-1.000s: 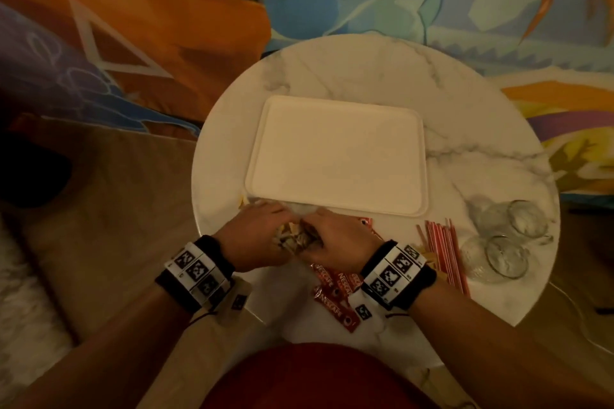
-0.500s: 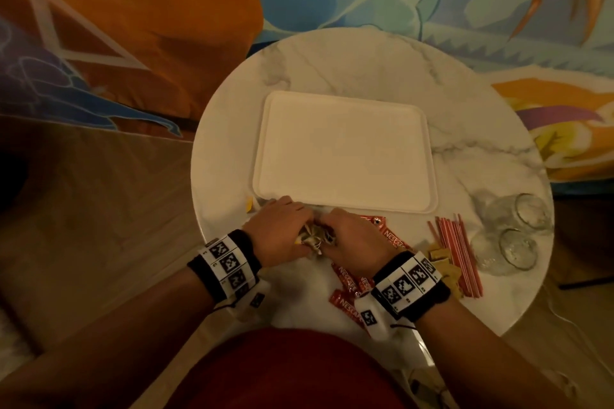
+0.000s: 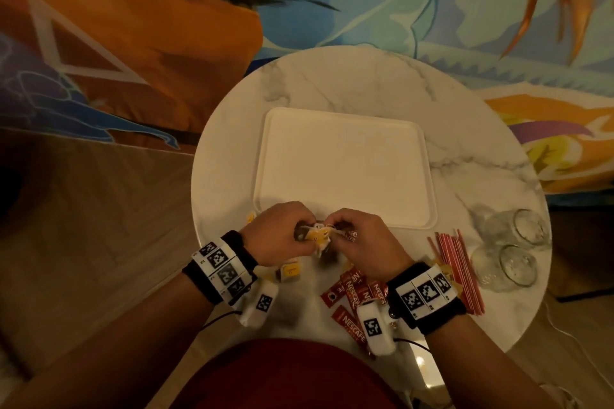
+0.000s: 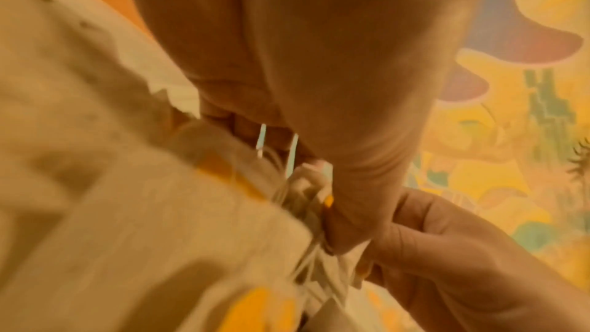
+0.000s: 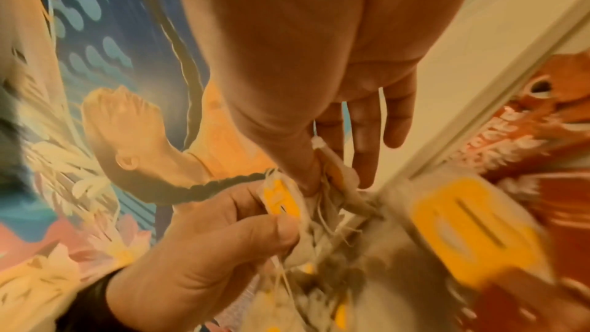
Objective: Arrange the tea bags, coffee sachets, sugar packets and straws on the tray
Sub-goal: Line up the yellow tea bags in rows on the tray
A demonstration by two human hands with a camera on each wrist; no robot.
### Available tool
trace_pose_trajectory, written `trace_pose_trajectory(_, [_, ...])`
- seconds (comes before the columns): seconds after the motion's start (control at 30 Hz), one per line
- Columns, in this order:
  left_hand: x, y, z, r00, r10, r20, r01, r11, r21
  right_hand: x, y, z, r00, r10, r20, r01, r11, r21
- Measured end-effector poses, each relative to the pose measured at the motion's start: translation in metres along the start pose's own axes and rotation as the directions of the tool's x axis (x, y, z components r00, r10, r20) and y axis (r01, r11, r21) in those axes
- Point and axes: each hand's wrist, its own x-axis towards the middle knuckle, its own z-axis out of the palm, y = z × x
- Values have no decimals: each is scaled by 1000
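Note:
A bunch of tea bags (image 3: 319, 236) with yellow tags and tangled strings hangs just above the table, near the front rim of the bare white tray (image 3: 342, 169). My left hand (image 3: 282, 234) pinches the bunch from the left, and my right hand (image 3: 357, 237) pinches it from the right. In the right wrist view my thumb presses a tag of the tea bags (image 5: 332, 201) while the other hand (image 5: 223, 231) grips a yellow tag. One more tea bag (image 3: 288, 271) lies below my left hand. Red coffee sachets (image 3: 349, 295) lie under my right wrist; red straws (image 3: 457, 267) lie to the right.
Two clear glasses (image 3: 513, 247) lie on their sides at the right edge of the round marble table (image 3: 349, 83). Yellow packets (image 3: 448, 277) peek out beside the straws. A colourful patterned fabric (image 3: 133, 26) surrounds the table beyond its far edge.
Both hands have lifted the tea bag bunch slightly off the table and pulled a little apart. One tea bag now lies uncovered below my left hand.

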Motion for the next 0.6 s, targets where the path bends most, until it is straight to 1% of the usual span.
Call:
trace_pose_trajectory(0.1, [-2, 5, -7, 997, -61, -38, 50, 969, -242, 4, -10, -8, 1000, -10, 0, 10, 993, 117])
trace_pose_trajectory(0.17, [-3, 7, -11, 994, -100, -41, 77, 923, -378, 8, -16, -10, 1000, -14, 6, 12, 976, 218])
trace_pose_trajectory(0.23, [-3, 8, -13, 989, -146, -28, 112, 855, -507, 12, -19, -9, 1000, -21, 15, 16, 955, 296])
trace_pose_trajectory(0.33, [-5, 8, -14, 972, -235, 32, 195, 717, -669, 16, -18, -7, 999, -33, 42, 15, 933, 360])
trace_pose_trajectory(0.4, [-7, 6, -14, 962, -259, 82, 229, 612, -757, 18, -15, -7, 998, -35, 49, 14, 927, 375])
trace_pose_trajectory(0.5, [-9, 2, -13, 964, -226, 144, 234, 448, -863, 22, -12, -9, 999, 2, 45, -21, 910, 414])
trace_pose_trajectory(0.53, [-9, 2, -12, 961, -232, 151, 236, 402, -885, 24, -12, -9, 999, 18, 41, -34, 900, 435])
trace_pose_trajectory(0.6, [-9, 2, -11, 947, -286, 146, 234, 300, -925, 27, -11, -8, 999, 37, 31, -47, 887, 459])
